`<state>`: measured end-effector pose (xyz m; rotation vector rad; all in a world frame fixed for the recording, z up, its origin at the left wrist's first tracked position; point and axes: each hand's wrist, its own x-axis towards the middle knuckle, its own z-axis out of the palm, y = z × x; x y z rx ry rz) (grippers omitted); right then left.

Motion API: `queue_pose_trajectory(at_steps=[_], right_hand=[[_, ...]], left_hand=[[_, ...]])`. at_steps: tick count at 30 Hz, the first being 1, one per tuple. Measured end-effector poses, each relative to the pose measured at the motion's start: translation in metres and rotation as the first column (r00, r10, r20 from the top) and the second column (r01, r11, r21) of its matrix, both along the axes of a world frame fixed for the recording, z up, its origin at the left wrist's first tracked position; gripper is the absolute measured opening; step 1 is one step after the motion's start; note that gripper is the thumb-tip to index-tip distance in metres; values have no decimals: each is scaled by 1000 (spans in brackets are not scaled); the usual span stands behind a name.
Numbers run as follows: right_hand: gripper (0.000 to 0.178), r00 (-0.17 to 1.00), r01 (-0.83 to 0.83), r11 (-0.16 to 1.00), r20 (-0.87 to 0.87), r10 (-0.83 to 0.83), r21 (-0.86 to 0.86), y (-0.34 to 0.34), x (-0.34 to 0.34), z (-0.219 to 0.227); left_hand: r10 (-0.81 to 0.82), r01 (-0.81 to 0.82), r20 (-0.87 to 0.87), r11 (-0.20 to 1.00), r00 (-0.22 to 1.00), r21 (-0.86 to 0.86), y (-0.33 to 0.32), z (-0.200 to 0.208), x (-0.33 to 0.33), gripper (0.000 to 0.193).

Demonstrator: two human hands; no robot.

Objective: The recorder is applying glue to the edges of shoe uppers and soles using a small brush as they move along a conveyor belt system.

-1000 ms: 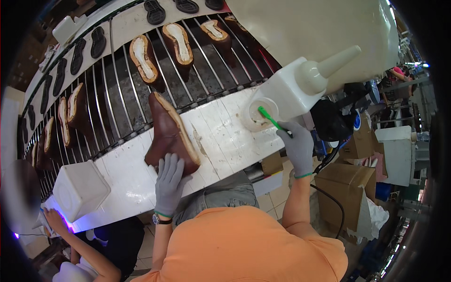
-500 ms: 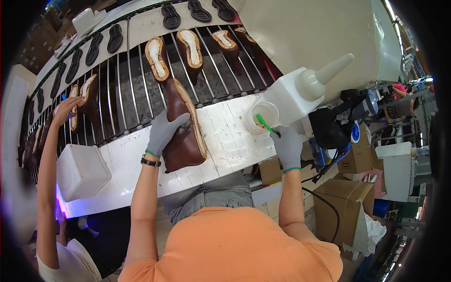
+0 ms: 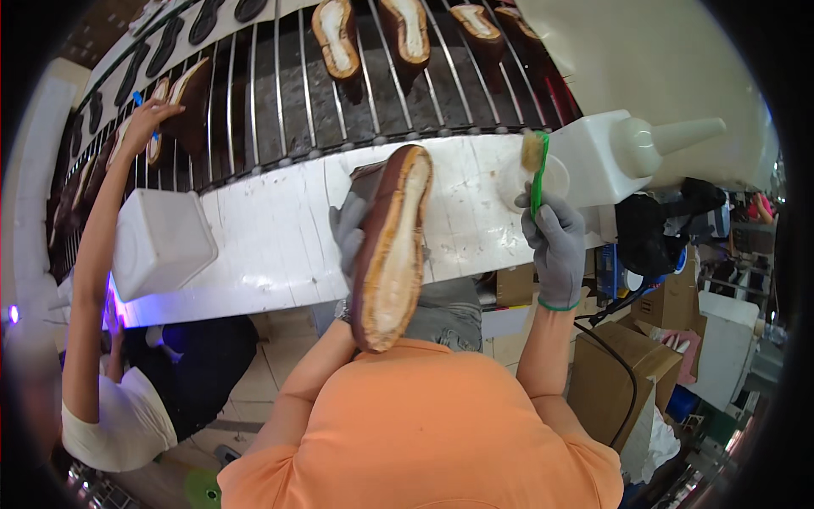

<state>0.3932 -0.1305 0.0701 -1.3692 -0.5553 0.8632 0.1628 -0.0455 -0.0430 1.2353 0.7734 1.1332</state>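
Observation:
My left hand (image 3: pixel 349 231), in a grey glove, holds a brown shoe (image 3: pixel 392 248) upside down in front of my chest, its pale bottom facing up. My right hand (image 3: pixel 557 240), also grey-gloved, grips a green-handled brush (image 3: pixel 536 165) with its bristles raised beside a small white cup (image 3: pixel 543 180) on the white bench (image 3: pixel 271 237). A big white squeeze bottle (image 3: pixel 627 153) lies just right of the cup. The shoe hides most of my left palm.
Behind the bench runs a rod conveyor (image 3: pixel 297 93) carrying several shoes and dark soles. A white square tub (image 3: pixel 161 242) stands at the left. Another person's arm (image 3: pixel 93 254) reaches to the conveyor at left. Cardboard boxes (image 3: pixel 619 382) and cables lie at right.
My left hand lifted the shoe off the bench and turned it sole-up toward me. My right hand raised the brush out of the cup.

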Motion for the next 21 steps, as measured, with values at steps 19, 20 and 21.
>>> queue_pose_trajectory(at_steps=[19, 20, 21], right_hand=[[26, 827, -166, 944, 481, 291, -285, 0, -60, -8], [23, 839, -149, 944, 468, 278, -294, 5, -58, -11], [22, 839, -131, 942, 472, 271, -308, 9, -55, -14]], left_hand=[[367, -268, 10, 661, 930, 701, -2, -29, 26, 58], [373, -261, 1, 647, 928, 717, -1, -28, 26, 57], [380, -253, -8, 632, 925, 733, 1, -27, 26, 57]])
